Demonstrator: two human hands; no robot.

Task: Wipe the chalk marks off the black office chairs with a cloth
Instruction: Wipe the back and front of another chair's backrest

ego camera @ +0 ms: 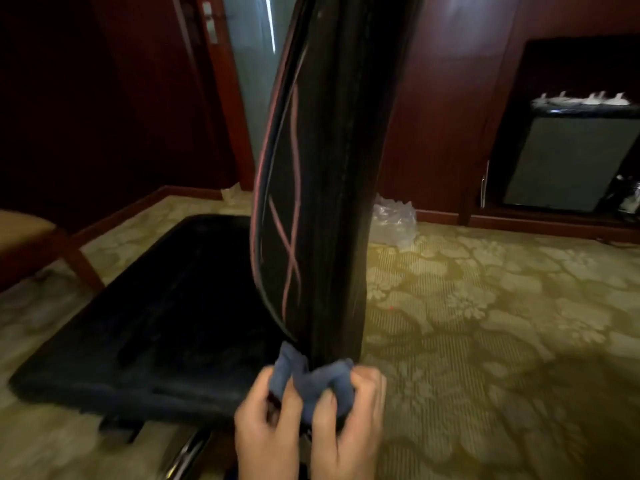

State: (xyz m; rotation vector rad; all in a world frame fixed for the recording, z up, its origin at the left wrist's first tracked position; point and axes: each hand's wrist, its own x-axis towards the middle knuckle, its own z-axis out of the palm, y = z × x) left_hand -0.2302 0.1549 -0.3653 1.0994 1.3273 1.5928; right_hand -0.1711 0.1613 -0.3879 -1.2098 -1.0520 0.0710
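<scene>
Black upholstery fills the centre of the view, where an office chair (194, 306) lies tipped on a patterned beige carpet (485, 323), its seat flat to the left and its backrest (332, 168) rising edge-on through the middle of the frame. No brand, label or legible writing shows anywhere in the scene.

At far left, the corner of a wooden chair with a tan cushion (31, 237) stands beside dark red wall panelling. Farther right, a door (211, 81) of the same red wood stands ajar, with a metal lock plate on its edge.

Pink chalk marks (291, 233) run down the backrest, long lines along its left edge and crossing strokes lower down.

At the foot of the backrest, two bare hands hold a bunched blue cloth (311, 379) just below the chalk. The left hand (266, 420) has its fingers curled and pinches the cloth's left part. The right hand (349, 410) curls round the right part, thumb pressed into the fabric. The cloth's top touches the lower end of the backrest.

Behind the chair, to the right, crumpled clear plastic (394, 220) lies on the carpet. At far right, a recess in the panelling holds a dark cabinet with a grey glass door (568, 161), with pale objects on top, too blurred to identify.
</scene>
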